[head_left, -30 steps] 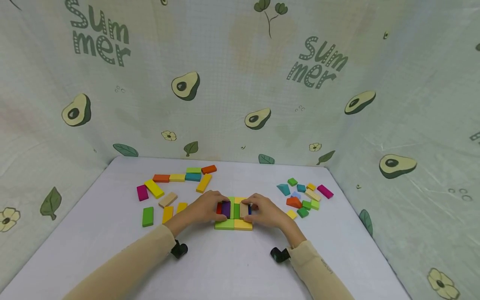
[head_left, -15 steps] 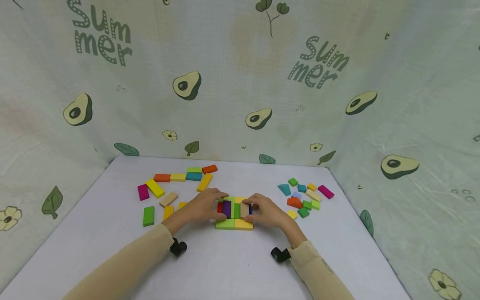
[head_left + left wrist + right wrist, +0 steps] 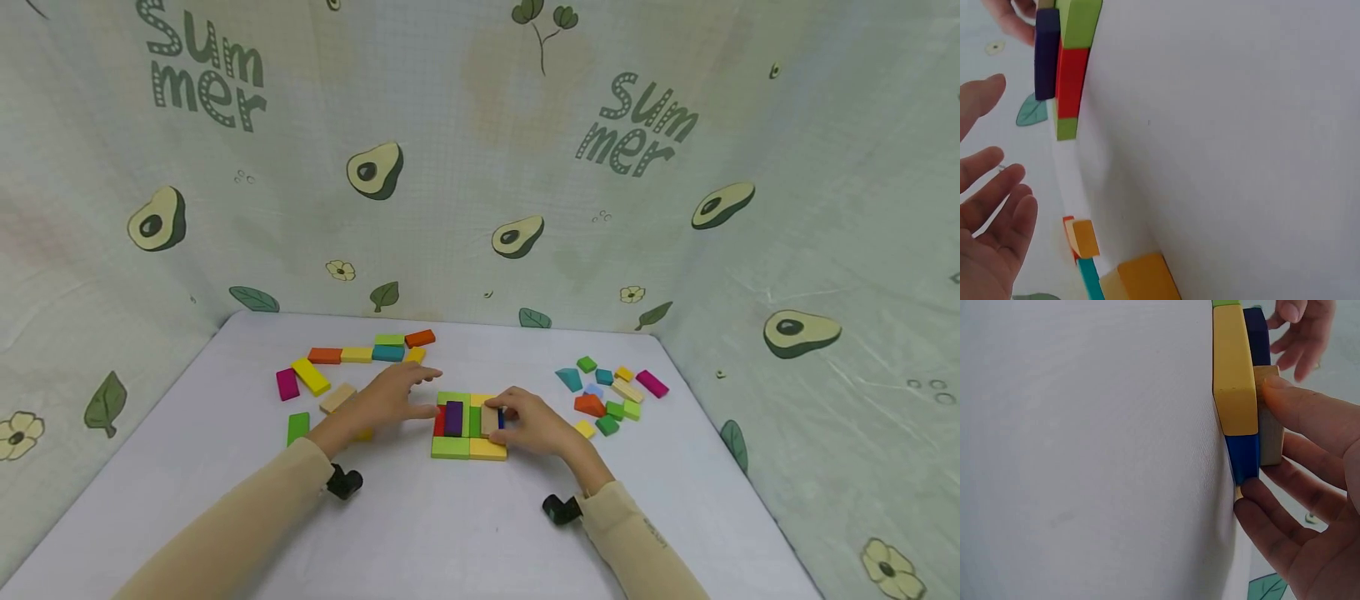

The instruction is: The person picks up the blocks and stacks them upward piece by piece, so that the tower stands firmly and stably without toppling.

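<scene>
On the white table stands a flat layout of coloured wooden blocks, with light green blocks [image 3: 450,448] and yellow blocks [image 3: 487,450] along its edges and a red block [image 3: 1072,81] and a blue block [image 3: 1243,456] at its sides. A purple block [image 3: 453,418] lies on top toward the left. Toward the right lies a natural wood block [image 3: 489,421], which my right hand [image 3: 534,425] pinches between thumb and fingers. My left hand [image 3: 386,400] is off the layout to its left, fingers apart and holding nothing, thumb pointing at the red side.
Behind and left of the left hand lie loose blocks, among them a green block [image 3: 297,426], a magenta block [image 3: 287,384] and a teal block [image 3: 387,353]. A cluster of small blocks, including a red-orange block [image 3: 589,405], lies to the right. A patterned cloth [image 3: 450,108] hangs behind.
My left hand has let go of the purple block and moved left, away from the layout. The right hand stays at the natural wood block.
</scene>
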Tool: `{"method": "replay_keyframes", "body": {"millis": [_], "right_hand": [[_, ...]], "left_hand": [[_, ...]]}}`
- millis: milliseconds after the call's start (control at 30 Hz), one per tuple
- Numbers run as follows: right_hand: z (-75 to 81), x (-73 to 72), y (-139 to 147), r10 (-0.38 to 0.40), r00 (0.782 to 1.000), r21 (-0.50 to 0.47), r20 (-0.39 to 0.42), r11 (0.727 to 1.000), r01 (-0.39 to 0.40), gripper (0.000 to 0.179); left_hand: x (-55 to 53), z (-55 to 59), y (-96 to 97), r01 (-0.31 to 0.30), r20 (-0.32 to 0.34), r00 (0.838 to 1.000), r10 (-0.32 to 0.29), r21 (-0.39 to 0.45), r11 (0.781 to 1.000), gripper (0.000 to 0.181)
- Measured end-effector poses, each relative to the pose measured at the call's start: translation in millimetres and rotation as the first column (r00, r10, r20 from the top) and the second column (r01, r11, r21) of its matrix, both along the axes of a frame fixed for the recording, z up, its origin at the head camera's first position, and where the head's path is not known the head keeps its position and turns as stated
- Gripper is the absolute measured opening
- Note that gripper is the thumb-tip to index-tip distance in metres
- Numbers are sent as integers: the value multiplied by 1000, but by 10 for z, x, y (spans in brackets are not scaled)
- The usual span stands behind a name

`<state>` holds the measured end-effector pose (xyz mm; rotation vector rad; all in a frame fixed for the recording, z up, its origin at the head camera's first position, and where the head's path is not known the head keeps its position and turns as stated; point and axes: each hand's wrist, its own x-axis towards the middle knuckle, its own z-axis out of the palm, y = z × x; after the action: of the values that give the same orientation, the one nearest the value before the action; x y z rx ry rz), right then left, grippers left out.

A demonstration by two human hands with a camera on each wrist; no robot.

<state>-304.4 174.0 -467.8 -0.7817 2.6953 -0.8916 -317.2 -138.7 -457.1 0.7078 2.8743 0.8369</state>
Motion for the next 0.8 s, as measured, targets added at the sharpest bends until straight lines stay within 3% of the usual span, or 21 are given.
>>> {"method": "replay_keyframes", "body": {"millis": [267, 633, 800], "right_hand": [[0, -3, 11, 0, 1000, -3, 4, 1000, 0, 53], [-2, -2, 10, 8, 1000, 1, 0, 1000, -8, 53], [3, -5, 17, 34, 999, -16, -16, 999, -34, 53]], "left_hand": [[-226, -38, -180, -94, -23, 995, 95, 26, 995, 66], [-459, -166, -238, -236, 50, 971, 235, 26, 971, 65], [-544, -233, -250, -255, 53, 966, 253, 17, 967, 63]]}}
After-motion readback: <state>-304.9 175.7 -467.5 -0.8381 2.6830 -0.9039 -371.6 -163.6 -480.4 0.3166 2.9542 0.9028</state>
